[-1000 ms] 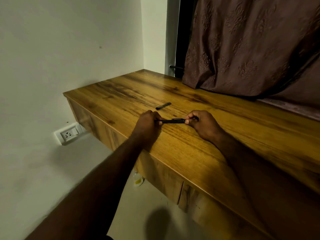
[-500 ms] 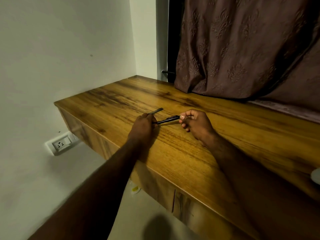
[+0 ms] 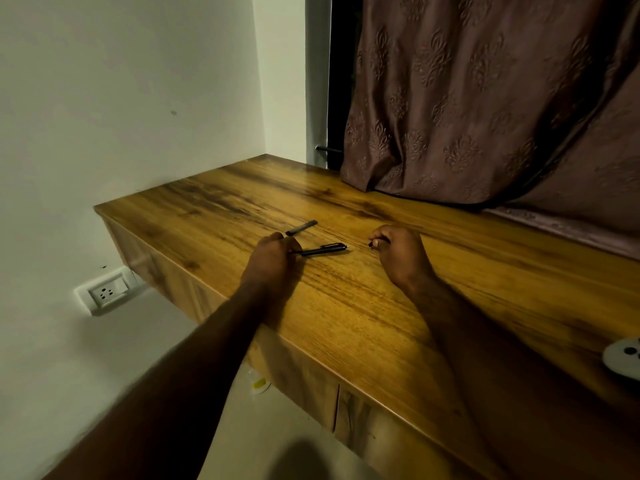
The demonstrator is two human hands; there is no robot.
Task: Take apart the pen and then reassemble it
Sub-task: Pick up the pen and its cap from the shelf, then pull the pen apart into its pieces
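On the wooden tabletop, nearest the viewer, a round white object sits at the right edge of view, well apart from the pen body. The left hand has its grip pinched on the pen body's left end; its long axis runs left to right, clip end pointing right, lying low on the wood. Right of the pen body, apart from it, the right hand is curled closed on a small dark piece. Beyond the pen body lies a separate dark cap, slanted. Farther back hangs a brown curtain.

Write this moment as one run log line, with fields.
stage: disassembly | left hand: holds pen body | right hand: pinches small dark part | loose piece: on desk
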